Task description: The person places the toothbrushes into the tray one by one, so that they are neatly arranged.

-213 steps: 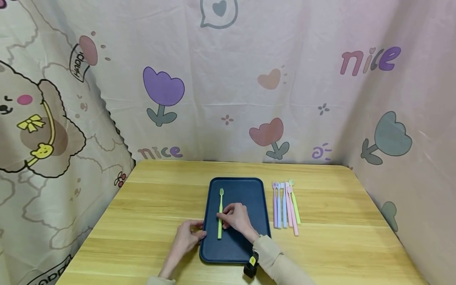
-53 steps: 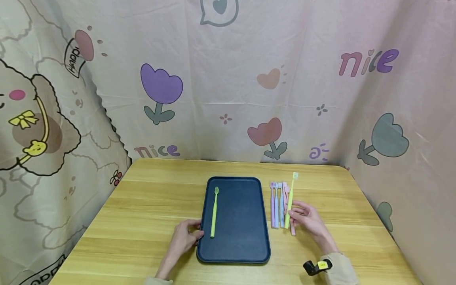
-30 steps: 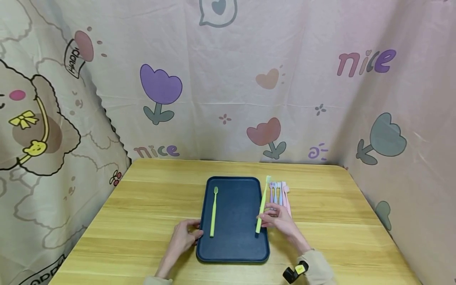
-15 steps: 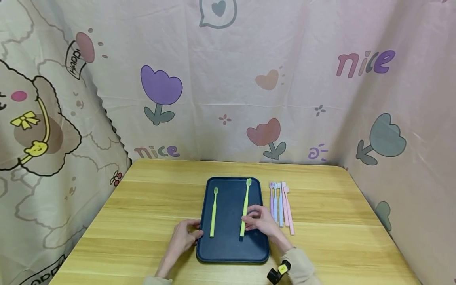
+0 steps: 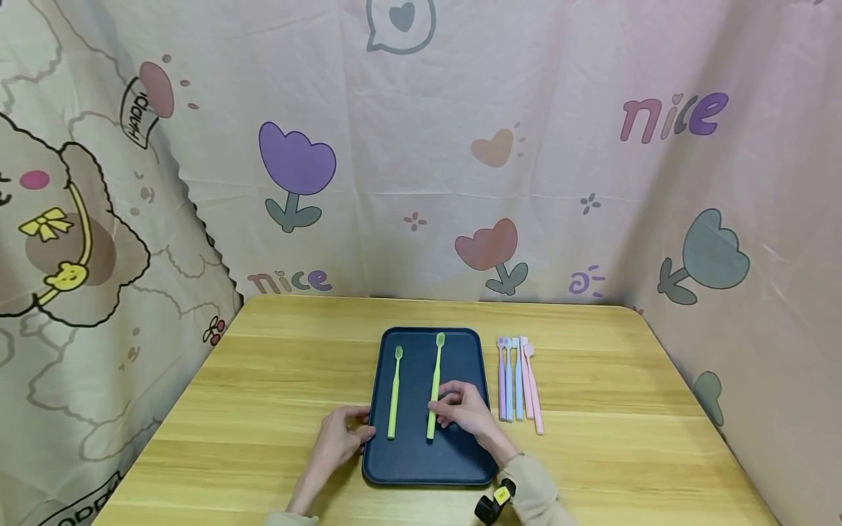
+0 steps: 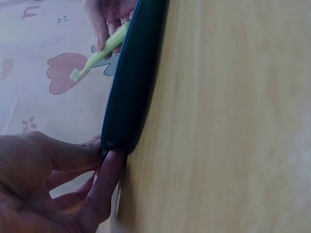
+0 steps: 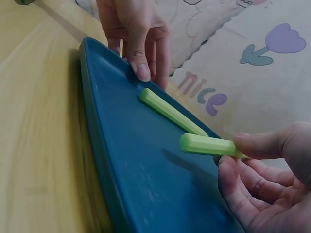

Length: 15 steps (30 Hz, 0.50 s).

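Note:
My right hand [image 5: 465, 415] pinches a yellow-green toothbrush [image 5: 436, 380] by its handle, bristle end pointing away, over the middle of a dark blue tray [image 5: 421, 464]. In the right wrist view the held toothbrush [image 7: 206, 144] hangs above the tray floor and casts a shadow there. A second yellow-green toothbrush [image 5: 395, 398] lies lengthwise on the tray's left side. At the tray's left edge, my left hand [image 5: 338, 440] grips the rim; the left wrist view shows its thumb and fingers [image 6: 104, 187] pinching the tray wall.
Right of the tray, several toothbrushes lie side by side on the wooden table [image 5: 612, 409]: a purple one [image 5: 502, 383], blue ones [image 5: 509, 387] and pink ones [image 5: 535, 398]. A printed curtain [image 5: 395, 161] hangs behind the table. My right wrist wears a black camera [image 5: 490, 506].
My right hand took the second yellow-green toothbrush from the group at the right and carried it left over the tray. The first toothbrush was released on the tray. My left hand stayed at the rim.

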### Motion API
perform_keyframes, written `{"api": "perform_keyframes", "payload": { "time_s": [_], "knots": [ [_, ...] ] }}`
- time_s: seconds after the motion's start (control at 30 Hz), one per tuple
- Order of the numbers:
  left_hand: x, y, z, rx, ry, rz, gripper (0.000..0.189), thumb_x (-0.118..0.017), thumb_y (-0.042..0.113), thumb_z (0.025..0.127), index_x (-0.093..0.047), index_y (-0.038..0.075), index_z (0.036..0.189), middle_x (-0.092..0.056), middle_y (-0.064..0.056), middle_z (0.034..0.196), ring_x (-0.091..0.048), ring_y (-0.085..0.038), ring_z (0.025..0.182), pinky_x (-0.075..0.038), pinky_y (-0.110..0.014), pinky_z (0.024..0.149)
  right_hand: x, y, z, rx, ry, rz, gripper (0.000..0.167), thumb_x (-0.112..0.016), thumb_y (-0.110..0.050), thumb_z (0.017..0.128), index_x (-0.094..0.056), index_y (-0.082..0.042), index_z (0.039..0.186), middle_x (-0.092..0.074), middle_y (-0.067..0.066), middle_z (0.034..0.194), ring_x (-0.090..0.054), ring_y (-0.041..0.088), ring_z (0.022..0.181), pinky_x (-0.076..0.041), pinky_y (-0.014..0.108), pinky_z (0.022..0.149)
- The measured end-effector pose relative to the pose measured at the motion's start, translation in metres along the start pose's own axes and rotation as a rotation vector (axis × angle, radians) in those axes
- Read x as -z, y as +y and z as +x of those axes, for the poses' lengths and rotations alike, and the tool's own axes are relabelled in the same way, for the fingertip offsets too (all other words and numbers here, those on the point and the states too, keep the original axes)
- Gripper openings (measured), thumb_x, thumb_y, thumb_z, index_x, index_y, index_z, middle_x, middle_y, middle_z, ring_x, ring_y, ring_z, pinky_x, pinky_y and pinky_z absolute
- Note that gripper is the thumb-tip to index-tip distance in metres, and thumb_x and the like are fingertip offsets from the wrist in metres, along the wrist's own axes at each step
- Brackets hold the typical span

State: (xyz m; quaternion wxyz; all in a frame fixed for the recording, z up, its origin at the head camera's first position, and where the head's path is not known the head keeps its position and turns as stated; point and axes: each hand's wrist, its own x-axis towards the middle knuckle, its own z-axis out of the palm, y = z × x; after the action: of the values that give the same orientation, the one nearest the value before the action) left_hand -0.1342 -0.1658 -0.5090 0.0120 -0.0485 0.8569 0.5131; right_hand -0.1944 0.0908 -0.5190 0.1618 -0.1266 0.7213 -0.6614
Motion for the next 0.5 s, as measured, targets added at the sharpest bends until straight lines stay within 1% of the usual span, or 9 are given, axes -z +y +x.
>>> {"api": "perform_keyframes", "payload": {
  "time_s": [0.13, 0.3, 0.5],
  "knots": [
    [0.000, 0.000, 0.000, -0.003, 0.002, -0.006, 0.036, -0.074, -0.008, 0.081, -0.070, -0.008, 0.117, -0.070, -0.015, 0.097, -0.066, -0.017, 0.059, -0.056, -0.024, 0.049, -0.006, 0.002, 0.004, 0.000, -0.004, 0.001, 0.032, -0.069, -0.007, 0.093, -0.057, 0.012, 0.117, -0.072, 0.016, 0.079, -0.064, 0.010, 0.062, -0.060, 0.028, 0.060],
    [0.000, 0.000, 0.000, 0.002, -0.002, -0.010, 0.037, -0.074, -0.008, 0.081, -0.069, -0.008, 0.118, -0.070, -0.016, 0.099, -0.066, -0.017, 0.059, -0.056, -0.025, 0.050, -0.014, 0.004, 0.008, -0.005, -0.006, -0.001, 0.031, -0.068, -0.008, 0.094, -0.058, 0.011, 0.116, -0.072, 0.022, 0.081, -0.065, 0.011, 0.061, -0.061, 0.029, 0.060],
    [0.000, -0.001, 0.000, 0.005, -0.006, -0.009, 0.037, -0.074, -0.007, 0.082, -0.069, -0.008, 0.119, -0.070, -0.016, 0.099, -0.066, -0.017, 0.059, -0.056, -0.025, 0.050, -0.022, 0.006, 0.012, 0.008, 0.004, -0.011, 0.030, -0.068, -0.008, 0.094, -0.058, 0.011, 0.114, -0.071, 0.028, 0.084, -0.065, 0.012, 0.059, -0.062, 0.034, 0.059]
  ]
}}
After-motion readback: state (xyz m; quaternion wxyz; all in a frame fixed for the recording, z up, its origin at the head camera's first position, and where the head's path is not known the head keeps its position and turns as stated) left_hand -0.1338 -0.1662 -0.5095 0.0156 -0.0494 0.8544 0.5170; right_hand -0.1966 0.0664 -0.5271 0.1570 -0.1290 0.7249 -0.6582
